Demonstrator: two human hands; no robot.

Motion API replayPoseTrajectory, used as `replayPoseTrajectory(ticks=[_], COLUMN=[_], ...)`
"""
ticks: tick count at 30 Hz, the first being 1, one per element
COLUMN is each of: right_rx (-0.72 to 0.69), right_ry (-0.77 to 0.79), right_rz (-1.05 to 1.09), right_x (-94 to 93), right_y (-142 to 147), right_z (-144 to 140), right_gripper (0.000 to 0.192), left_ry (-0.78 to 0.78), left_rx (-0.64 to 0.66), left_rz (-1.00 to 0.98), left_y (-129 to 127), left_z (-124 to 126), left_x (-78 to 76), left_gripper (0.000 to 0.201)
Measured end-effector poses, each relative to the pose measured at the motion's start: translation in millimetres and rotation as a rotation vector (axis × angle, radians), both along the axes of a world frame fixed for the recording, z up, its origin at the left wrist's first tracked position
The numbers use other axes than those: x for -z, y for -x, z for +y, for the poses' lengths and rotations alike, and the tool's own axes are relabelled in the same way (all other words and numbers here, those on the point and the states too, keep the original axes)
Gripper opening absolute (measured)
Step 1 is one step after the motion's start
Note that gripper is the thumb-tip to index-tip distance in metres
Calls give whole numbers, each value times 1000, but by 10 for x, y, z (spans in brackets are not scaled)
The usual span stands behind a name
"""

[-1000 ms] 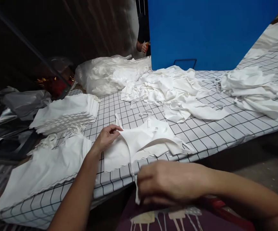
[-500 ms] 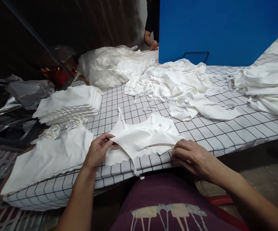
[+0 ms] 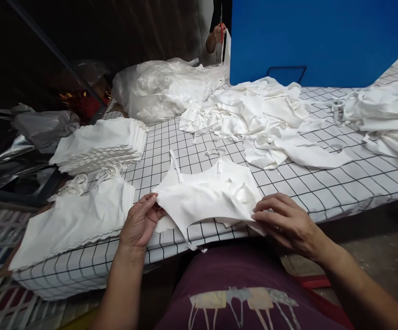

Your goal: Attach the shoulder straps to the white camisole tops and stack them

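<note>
The left hand [image 3: 142,222] pinches one side of the white top [image 3: 202,199] at the counter's [image 3: 164,142] near edge; the right hand [image 3: 284,222], loosely curled, touches the other, its grip hidden from me. Looks like spreading; next calls for gentle, even tension.

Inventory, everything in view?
Strappy cloth garment: 1, white, table's near edge
Flat cloth stacks: 2, white, table's left
Loose cloth heaps: 2, white, centre and right
Stuffed plastic bag: 1, clear, back left
Thin plastic bag: 1, grey, far left
Checked tablecloth: 1, white/black, beneath
Flat panel: 1, blue, back
Tool: 1, red, in another person's hand
Chair part: 1, red, below
Printed clothing: 1, purple, bottom centre
Left hand: 1, pinching garment's left edge
Right hand: 1, garment's right edge
</note>
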State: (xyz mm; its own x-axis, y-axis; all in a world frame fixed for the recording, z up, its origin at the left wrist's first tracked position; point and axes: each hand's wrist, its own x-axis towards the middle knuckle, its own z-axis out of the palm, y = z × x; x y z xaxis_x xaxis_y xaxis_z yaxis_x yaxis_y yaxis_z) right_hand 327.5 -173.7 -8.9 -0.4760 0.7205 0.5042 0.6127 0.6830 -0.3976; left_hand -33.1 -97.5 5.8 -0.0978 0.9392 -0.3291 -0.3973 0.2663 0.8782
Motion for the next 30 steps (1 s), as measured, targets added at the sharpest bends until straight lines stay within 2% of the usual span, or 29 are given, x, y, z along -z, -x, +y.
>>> replayPoseTrajectory(ticks=[3,8,15,19,23,25,28,30], right_rx=[-106,-182,-114,-86,-80,-107,-163,-155], right_ry=[77,176,171,139,127,146,230,323], right_rz=[-20,-42,-123,-135,-81,-37,44,93], right_x=[-4,67,83,114,127,80,-90,-230], right_y=[-4,19,52,44,59,69,46,1], right_z=[-60,-92,-102,-73,-62,-70,-5,167], right_gripper=[14,14,8,9,11,12,13,16], left_ry=[69,125,84,45,-84,-98,12,75], left_rx=[-24,-62,-21,58,170,259,391,375], left_rz=[-29,16,200,343,469,513,468,341], left_y=[21,38,31,40,53,74,111,109], left_z=[-5,-56,-114,-170,-364,-476,-524,-414], left_x=[23,50,91,107,144,131,8,-125], left_gripper=[28,36,41,45,54,53,44,40])
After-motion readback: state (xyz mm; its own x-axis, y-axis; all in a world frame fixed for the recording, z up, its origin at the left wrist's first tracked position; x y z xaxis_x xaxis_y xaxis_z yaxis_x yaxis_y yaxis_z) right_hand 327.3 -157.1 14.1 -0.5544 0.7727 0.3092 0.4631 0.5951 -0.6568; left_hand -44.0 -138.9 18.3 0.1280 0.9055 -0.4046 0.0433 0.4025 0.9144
